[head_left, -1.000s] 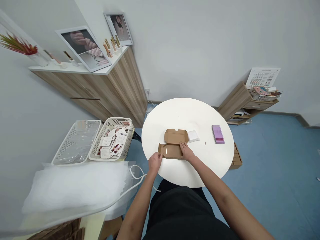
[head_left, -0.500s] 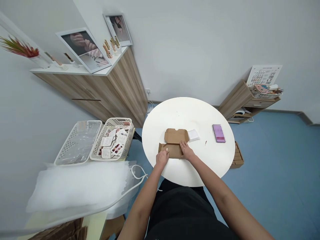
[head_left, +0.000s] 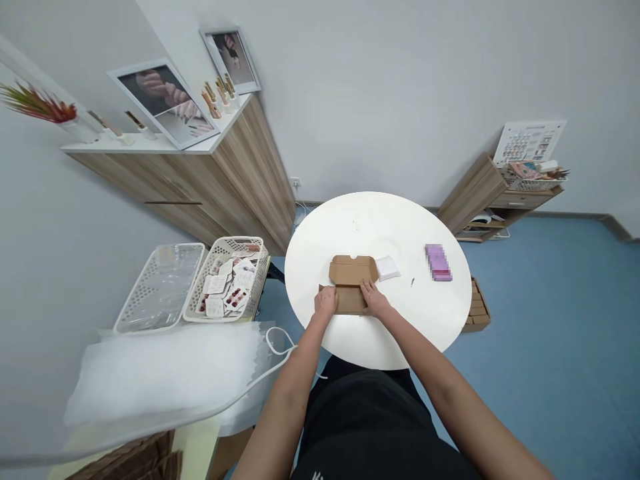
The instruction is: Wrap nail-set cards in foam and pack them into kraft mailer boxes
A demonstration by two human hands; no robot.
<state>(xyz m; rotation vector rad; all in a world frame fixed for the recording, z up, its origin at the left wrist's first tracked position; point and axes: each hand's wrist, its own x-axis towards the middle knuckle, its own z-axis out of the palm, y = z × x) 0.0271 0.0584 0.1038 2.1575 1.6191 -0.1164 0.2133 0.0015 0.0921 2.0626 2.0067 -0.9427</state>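
A brown cardboard box (head_left: 352,300) lies on the round white table (head_left: 330,227), its lid raised on the far side. My left hand (head_left: 326,301) is closed on the box's left end, fingers curled over the wall. At the right end, my right hand (head_left: 373,298) grips the side wall, its fingers reaching toward the fold. Between the two hands the inside of the box shows bare cardboard. A white flat packet (head_left: 387,268) lies just right of the lid.
A purple pixelated item (head_left: 439,263) lies on the table's right side. To the left stand a white basket of cards (head_left: 226,283), a basket of clear plastic (head_left: 160,287) and a stack of white foam sheets (head_left: 170,373). Brown boxes (head_left: 477,308) sit beyond the table's right edge.
My left hand has shifted slightly up along the box's left end, where a flap stood up before. My right hand has stayed at the right end. The view has tilted slightly.
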